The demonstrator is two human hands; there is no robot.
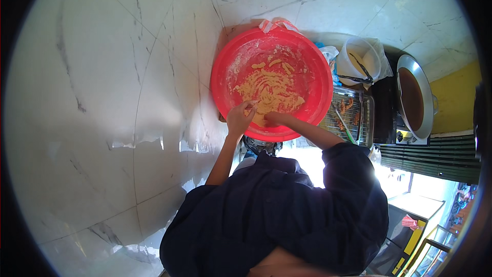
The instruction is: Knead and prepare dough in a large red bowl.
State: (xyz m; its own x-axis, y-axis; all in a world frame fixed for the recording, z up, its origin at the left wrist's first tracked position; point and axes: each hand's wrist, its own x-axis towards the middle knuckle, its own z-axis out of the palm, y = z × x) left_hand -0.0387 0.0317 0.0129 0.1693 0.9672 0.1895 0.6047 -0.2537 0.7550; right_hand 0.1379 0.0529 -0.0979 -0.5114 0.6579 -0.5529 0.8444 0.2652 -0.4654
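In front of me stands a large round red plastic basin [319, 96] with white powder smeared on its inner wall. A loose yellowish flour mixture [265, 88] covers much of its floor. Several coated strips [275, 62] lie toward the far side of the basin. My left hand [239, 118] is over the near-left rim, thumb and fingertips close together; whether something small is between them is unclear. My right hand [273, 119] reaches down into the mixture at the near side. Its fingers are blurred and partly hidden, so its grip does not show.
Right of the basin, a wire rack in a tray [367, 123] holds fried pieces [346, 104] and green-handled tongs [349, 132]. Behind it is a plastic tub [359, 59] of pale batter with a black utensil across it. Farther right sits a wide metal pan [413, 96] of brown oil.
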